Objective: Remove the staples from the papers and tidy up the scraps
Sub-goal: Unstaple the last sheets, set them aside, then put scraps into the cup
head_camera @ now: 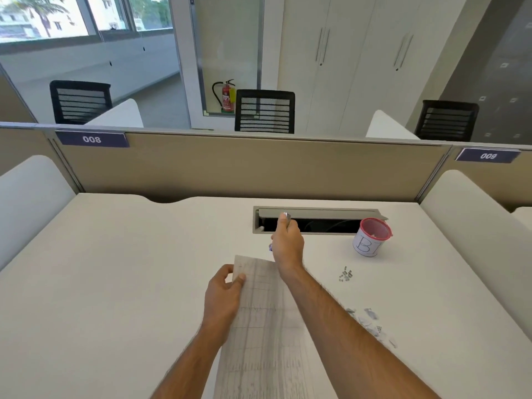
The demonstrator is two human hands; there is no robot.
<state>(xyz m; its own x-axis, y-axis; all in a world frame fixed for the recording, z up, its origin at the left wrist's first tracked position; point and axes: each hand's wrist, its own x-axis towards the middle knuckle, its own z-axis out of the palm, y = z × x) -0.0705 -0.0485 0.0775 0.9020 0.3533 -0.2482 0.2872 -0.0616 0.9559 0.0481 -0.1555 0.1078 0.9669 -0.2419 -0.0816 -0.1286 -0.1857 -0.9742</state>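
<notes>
Thin, limp papers (264,326) lie on the desk (115,269); left hand (223,295) pinches their top-left corner, the sound hold. Right hand (288,243) grips a staple remover (286,218). Loose staples (345,275) and scraps (374,326) right; bin (371,237) beyond.

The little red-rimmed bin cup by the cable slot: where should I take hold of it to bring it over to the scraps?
Take the bin cup around its white side wall, below the red rim, coming from the near side with the right hand. It stands upright and open-topped, with bare desk around it, so a sideways grip probably keeps it level. That hand already holds a tool; free it first.
</notes>
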